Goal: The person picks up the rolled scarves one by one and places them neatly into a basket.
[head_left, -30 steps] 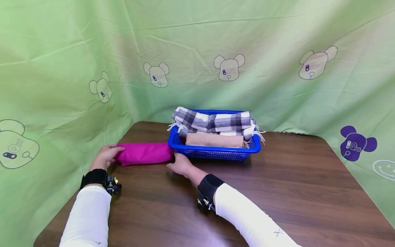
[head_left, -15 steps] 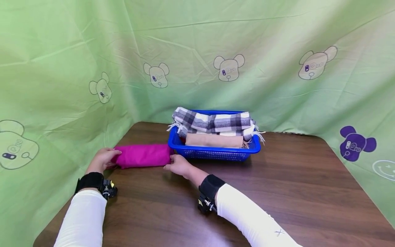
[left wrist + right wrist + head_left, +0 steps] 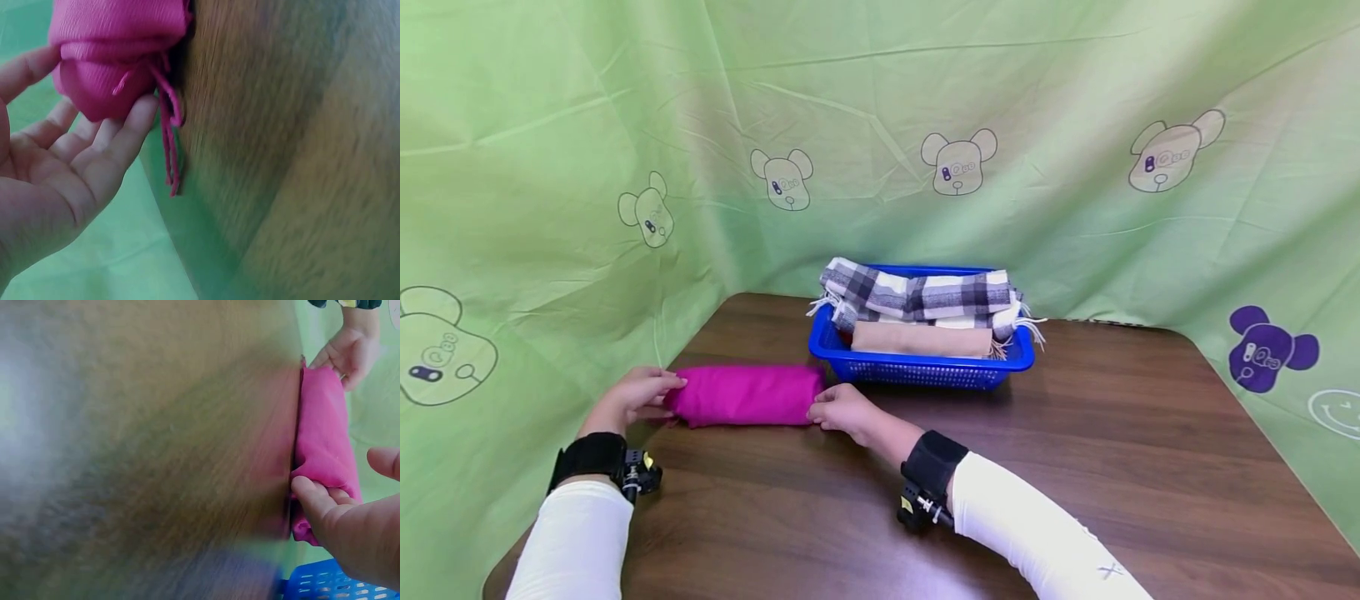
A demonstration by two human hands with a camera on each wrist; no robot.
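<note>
A rolled magenta scarf (image 3: pixel 748 396) lies on the brown table to the left of a blue basket. Thin twisted fringe strings (image 3: pixel 169 144) hang from its left end. My left hand (image 3: pixel 634 396) holds that end, thumb on the upper side and the other fingers around the end. At the opposite end, my right hand (image 3: pixel 850 414) grips the roll with its fingers; its thumb (image 3: pixel 382 461) stands apart from the cloth in the right wrist view. The fingertips behind the roll are hidden.
The blue basket (image 3: pixel 925 369) stands at the back middle. In it lie grey-and-white checked scarves (image 3: pixel 917 292), rolled, and a rolled beige scarf (image 3: pixel 921 339); fringes stick out over the rim. A green printed curtain (image 3: pixel 850 100) encloses the table (image 3: pixel 1075 442).
Both hands have moved toward the near side, and the magenta scarf has come along, away from the basket's left side. My right fingers have come onto its right end.
</note>
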